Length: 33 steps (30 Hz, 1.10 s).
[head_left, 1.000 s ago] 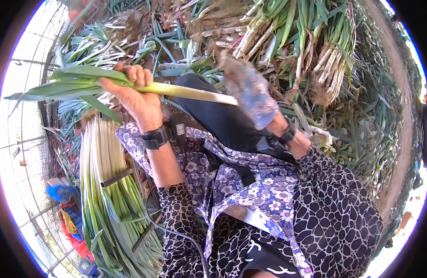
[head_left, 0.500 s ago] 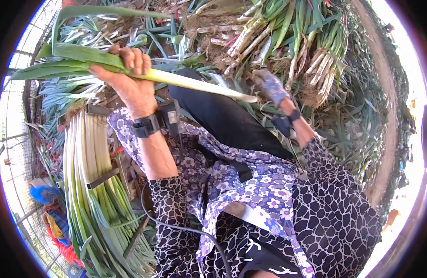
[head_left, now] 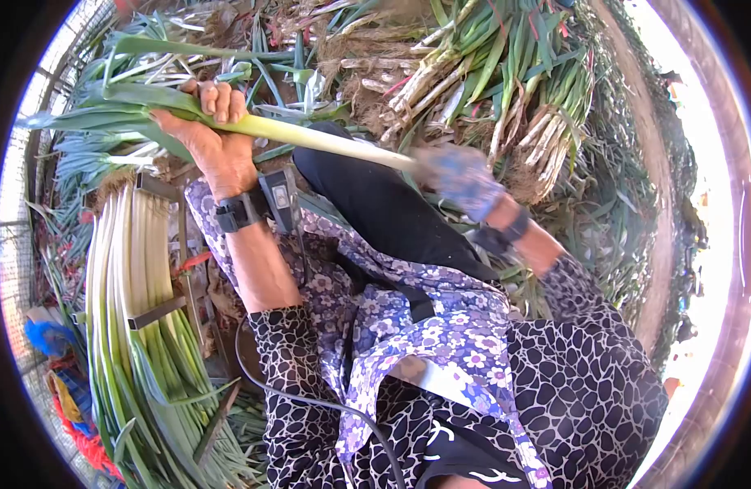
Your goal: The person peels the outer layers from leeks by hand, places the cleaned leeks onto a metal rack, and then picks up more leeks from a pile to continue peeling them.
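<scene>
My bare left hand (head_left: 216, 143) is closed around a long green onion (head_left: 322, 143), gripping it where the green leaves begin. Its pale stalk slants down to the right above my dark-trousered leg. Leaves trail off to the left, one of them bent over. My right hand (head_left: 461, 179), in a patterned blue-grey glove, is at the stalk's root end. Motion smears its fingers, so their hold on the stalk cannot be made out.
At the left, a stack of cleaned green onions (head_left: 131, 269) lies in a metal-barred rack (head_left: 157, 314). Unpeeled bunches with brown roots (head_left: 441, 81) cover the ground ahead. Loose leaves (head_left: 604, 236) litter the right side. A cable (head_left: 310, 399) runs across my clothing.
My right hand has moved left and up to the stalk's root end, from beside it. The left hand keeps its grip on the green onion, and the whole view has shifted slightly.
</scene>
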Tool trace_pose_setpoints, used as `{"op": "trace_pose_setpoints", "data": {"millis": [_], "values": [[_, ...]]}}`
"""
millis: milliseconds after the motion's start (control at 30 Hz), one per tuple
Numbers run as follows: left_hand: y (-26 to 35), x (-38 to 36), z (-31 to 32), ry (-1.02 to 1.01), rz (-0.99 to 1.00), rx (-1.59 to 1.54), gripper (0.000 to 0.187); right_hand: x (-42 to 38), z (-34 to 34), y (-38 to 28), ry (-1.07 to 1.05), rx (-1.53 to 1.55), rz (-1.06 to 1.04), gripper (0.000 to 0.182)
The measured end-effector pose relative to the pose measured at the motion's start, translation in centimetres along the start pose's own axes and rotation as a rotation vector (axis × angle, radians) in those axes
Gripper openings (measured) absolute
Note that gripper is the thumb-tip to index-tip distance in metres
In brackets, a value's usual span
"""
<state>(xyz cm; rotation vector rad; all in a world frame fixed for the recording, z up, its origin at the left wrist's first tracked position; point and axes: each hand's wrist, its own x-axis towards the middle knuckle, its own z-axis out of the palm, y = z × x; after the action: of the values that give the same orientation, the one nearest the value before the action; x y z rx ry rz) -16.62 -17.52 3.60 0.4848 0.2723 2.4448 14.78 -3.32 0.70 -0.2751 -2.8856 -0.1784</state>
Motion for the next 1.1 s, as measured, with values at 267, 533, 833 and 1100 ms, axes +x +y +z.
{"op": "trace_pose_setpoints", "data": {"millis": [267, 533, 833, 1100], "values": [[2.3, 0.9, -0.9, -0.301, -0.014, -0.091, 0.057, -13.4, -3.4, 4.2, -0.005, 0.472, 0.991, 0.038], [0.3, 1.1, -0.2, -0.277, -0.056, -0.063, 0.058, 2.5, 1.3, -3.8, 0.130, 0.307, 0.367, 0.047], [0.0, 1.1, 0.6, -0.163, -0.064, 0.090, 0.059, 4.9, 14.5, 2.0, -0.279, 0.206, 0.427, 0.033], [2.2, 1.0, -1.2, -0.155, -0.005, 0.016, 0.053, -0.2, 1.2, 2.1, 0.064, 0.850, 0.732, 0.030]]}}
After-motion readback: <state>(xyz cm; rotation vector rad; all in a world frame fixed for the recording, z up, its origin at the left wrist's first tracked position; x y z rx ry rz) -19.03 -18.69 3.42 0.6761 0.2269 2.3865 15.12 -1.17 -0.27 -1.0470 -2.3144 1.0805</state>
